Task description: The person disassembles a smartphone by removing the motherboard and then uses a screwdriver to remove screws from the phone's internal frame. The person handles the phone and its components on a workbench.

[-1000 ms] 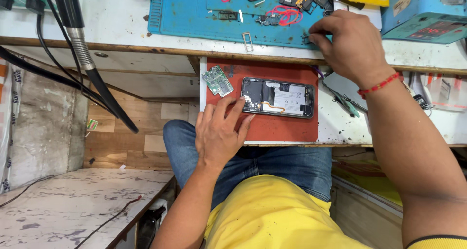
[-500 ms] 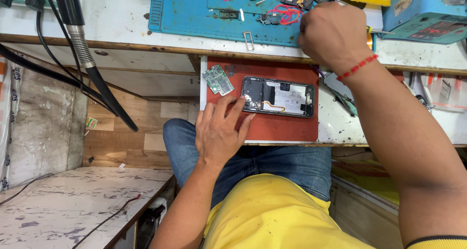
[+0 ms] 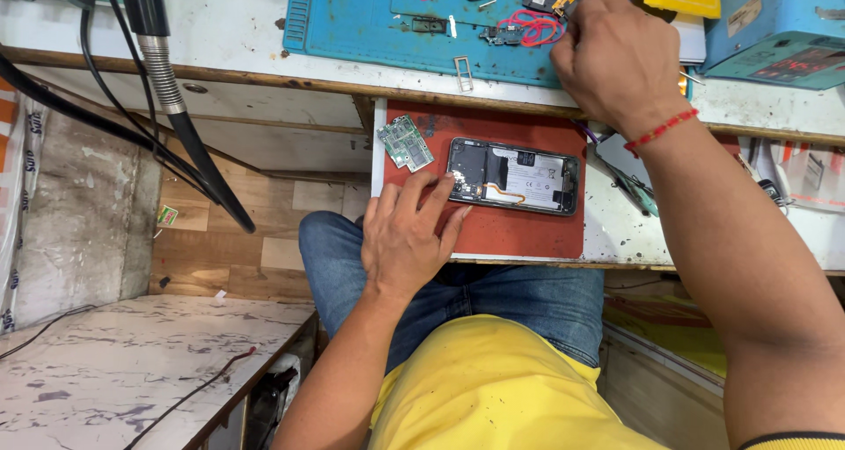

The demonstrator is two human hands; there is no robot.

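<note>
Clearly the opened phone (image 3: 515,175) lies flat, its insides bared.

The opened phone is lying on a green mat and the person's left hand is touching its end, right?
Not quite. The mat under the opened phone is red, not green; the head view shows this. The rest holds: the left hand rests on that mat with its fingertips on the phone's end. The small green thing beside the phone is a circuit board.

A pale, stained worktop (image 3: 229,36) ran across the upper frame. A blue mat (image 3: 370,36) lay on it. Lower centre, a red mat (image 3: 519,234) carried an opened phone (image 3: 515,175) and a green circuit board (image 3: 406,143).
</note>
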